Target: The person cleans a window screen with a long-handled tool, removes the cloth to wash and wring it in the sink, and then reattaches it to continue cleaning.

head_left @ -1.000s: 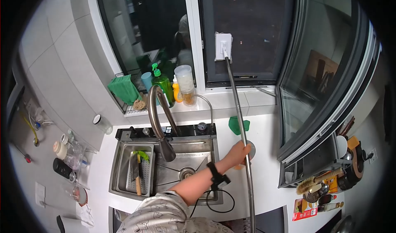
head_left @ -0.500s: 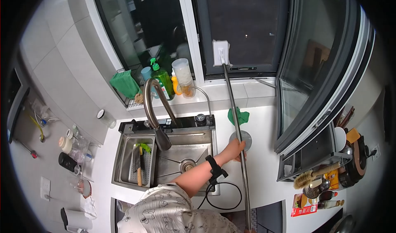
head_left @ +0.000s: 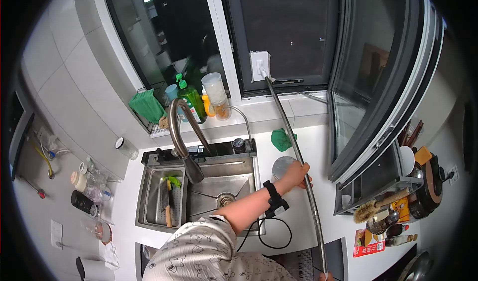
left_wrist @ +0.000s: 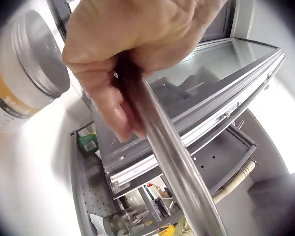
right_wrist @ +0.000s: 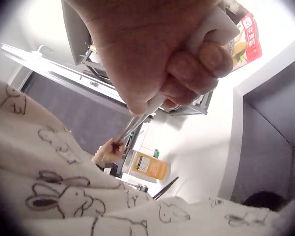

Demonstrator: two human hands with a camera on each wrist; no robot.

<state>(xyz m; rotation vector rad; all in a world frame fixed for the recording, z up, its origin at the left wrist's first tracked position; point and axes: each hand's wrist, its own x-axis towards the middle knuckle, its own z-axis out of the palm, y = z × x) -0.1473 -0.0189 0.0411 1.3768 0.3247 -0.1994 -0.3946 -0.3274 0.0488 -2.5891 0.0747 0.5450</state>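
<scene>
In the head view, my left hand [head_left: 295, 175] grips the metal pole [head_left: 285, 116] of a flat mop midway along, fingers curled round it. The mop's white head [head_left: 260, 66], with a pale cloth on it, lies against the lower left of the dark window screen [head_left: 294, 27]. My right hand [right_wrist: 162, 54] wraps round the white grip [right_wrist: 216, 30] at the pole's lower end; it just shows at the head view's bottom edge. Near my left hand stands a clear jar [left_wrist: 37, 59] with an orange label.
Left of the pole is a steel sink [head_left: 239, 181] with a tall faucet [head_left: 175, 126]; a knife [head_left: 167, 201] lies in its basket. A green cloth [head_left: 282, 139] sits on the counter. An opened window sash [head_left: 383, 107] juts out at right, above a dark rack [head_left: 378, 176]. Bottles [head_left: 191, 102] line the sill.
The mop head has come down the screen to its lower left part. The pole's lower end has swung to the right, and my left hand has shifted right with it.
</scene>
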